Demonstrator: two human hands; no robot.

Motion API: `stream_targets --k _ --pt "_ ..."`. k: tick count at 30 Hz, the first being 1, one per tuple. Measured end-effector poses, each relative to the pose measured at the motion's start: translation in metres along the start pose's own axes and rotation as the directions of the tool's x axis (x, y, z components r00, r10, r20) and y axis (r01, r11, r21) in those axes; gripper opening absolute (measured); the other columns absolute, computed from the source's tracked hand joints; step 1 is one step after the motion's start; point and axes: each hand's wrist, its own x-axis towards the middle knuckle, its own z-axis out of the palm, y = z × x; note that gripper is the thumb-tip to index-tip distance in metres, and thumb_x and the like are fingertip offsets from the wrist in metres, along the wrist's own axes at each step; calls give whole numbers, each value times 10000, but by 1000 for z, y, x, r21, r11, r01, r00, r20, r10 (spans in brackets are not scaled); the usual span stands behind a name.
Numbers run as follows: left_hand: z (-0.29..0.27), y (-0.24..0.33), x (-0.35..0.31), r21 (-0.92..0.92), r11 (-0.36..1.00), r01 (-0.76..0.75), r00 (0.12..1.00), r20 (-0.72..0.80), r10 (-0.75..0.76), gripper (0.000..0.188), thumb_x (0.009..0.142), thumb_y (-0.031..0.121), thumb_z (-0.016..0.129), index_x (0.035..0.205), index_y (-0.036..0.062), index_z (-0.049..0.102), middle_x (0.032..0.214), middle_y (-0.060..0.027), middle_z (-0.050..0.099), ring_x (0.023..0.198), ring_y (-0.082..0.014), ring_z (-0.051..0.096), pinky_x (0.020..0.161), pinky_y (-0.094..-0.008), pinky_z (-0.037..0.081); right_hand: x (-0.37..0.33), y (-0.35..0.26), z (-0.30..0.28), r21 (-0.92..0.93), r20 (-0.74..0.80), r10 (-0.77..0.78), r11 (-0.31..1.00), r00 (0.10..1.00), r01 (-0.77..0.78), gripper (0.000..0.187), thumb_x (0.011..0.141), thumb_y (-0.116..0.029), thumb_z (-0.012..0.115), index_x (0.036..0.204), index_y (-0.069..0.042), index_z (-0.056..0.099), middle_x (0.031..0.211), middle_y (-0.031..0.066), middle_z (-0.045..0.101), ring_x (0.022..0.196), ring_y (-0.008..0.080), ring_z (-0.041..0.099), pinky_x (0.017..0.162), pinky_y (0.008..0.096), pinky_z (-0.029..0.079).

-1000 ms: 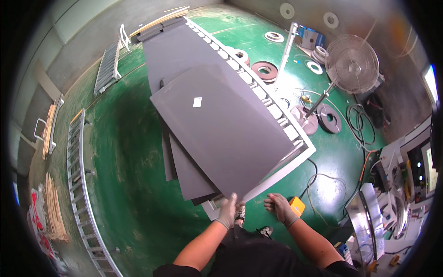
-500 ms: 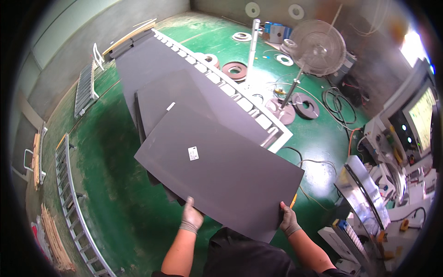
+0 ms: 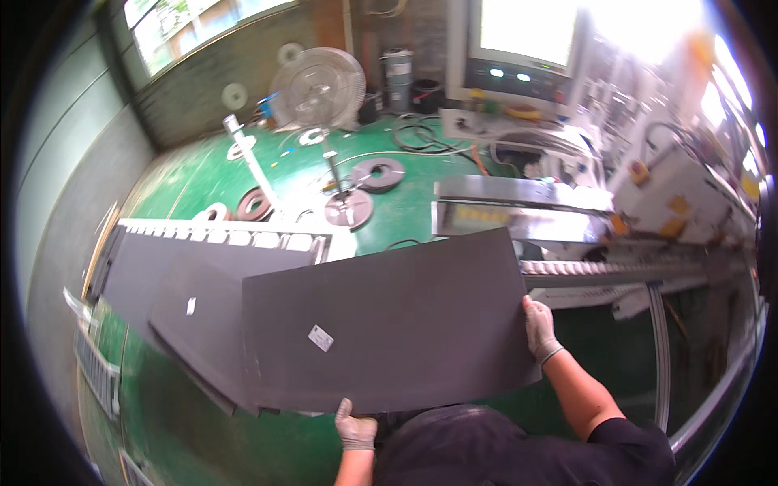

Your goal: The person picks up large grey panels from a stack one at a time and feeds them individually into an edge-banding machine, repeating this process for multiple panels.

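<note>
A: Report the largest items first.

B: The green floor spans the area. A grey machine with a conveyor rail stands to the person's right. A stack of dark panels lies on the floor to the left, a white strip with cut-outs along its far edge.

A: Position of the carried panel?

B: The dark grey panel is held roughly level in front of the person's chest, clear of the floor. Its left end overlaps the stack in view; its right end is near the conveyor rail. A small white label sits on its upper face.

A: State of each grip?

B: The left hand, gloved, is clenched on the panel's near edge. The right hand, gloved, is clenched on the panel's right edge.

A: Smaller items?

B: A pedestal fan stands beyond the stack. Round discs lie on the floor near its base.
</note>
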Motion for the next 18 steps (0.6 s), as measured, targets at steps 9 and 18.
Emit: stream_targets --k 9,18 --pt "20 -90 50 351 711 610 764 -20 -645 290 776 32 566 1048 -11 659 1142 -143 685 1103 -323 625 1063 -466 452 -135 100 -212 402 -442 194 916 876 0 562 1064 -431 369 1245 55 586 1225 124 627 1085 234 614 981 365 483" --pt "140 -206 124 825 216 522 366 12 -931 106 829 81 654 897 16 704 936 -94 720 903 -245 677 911 -412 521 -292 146 -181 644 -716 488 738 499 202 583 1014 -507 474 1294 -1 551 1297 109 589 1180 262 575 1041 402 454"
